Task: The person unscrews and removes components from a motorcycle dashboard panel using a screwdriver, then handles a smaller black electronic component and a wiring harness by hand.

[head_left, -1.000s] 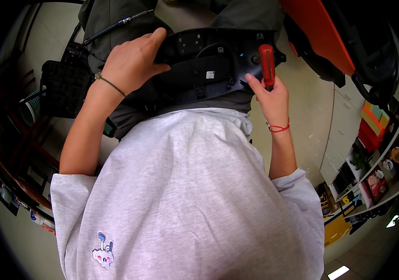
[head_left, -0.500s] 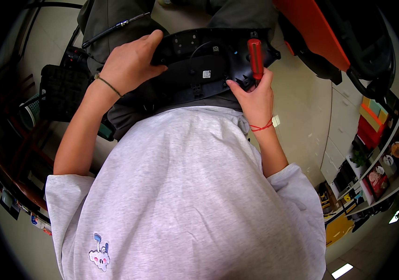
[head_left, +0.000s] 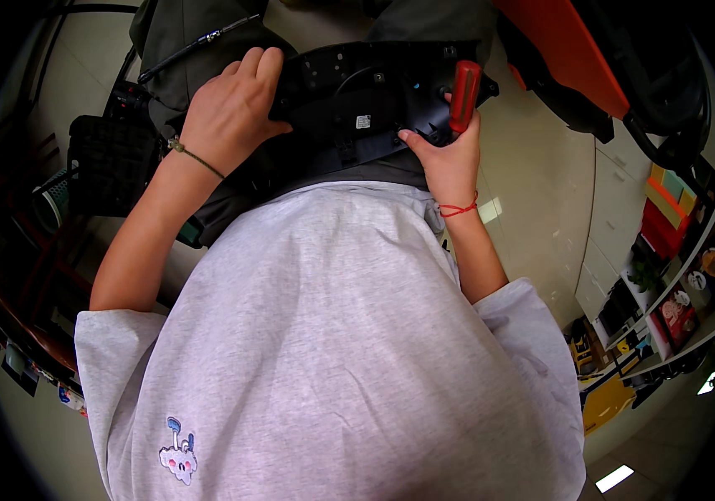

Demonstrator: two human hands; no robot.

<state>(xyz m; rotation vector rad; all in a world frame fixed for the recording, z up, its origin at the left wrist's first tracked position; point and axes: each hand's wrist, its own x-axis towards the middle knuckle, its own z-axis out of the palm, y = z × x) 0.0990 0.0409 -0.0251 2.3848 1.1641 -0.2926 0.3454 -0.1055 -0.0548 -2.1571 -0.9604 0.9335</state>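
Observation:
A black plastic panel (head_left: pixel 366 100) with screw holes and a small white label lies across my lap. My left hand (head_left: pixel 232 113) rests palm down on the panel's left end, fingers spread over its edge. My right hand (head_left: pixel 445 154) grips a screwdriver with a red handle (head_left: pixel 463 96) at the panel's right end, the handle standing up and its tip hidden behind the panel and my fingers. My grey shirt (head_left: pixel 332 351) fills the lower half of the view.
A black crate-like object (head_left: pixel 111 171) sits at my left. An orange and black body part (head_left: pixel 575 58) lies at the upper right. Shelves with colourful items (head_left: pixel 675 275) run along the right edge. A black cable (head_left: pixel 199 46) crosses the grey cloth at the top.
My right hand with the red screwdriver has moved left along the panel's right end and settled against it. My left hand has stayed on the panel's left end.

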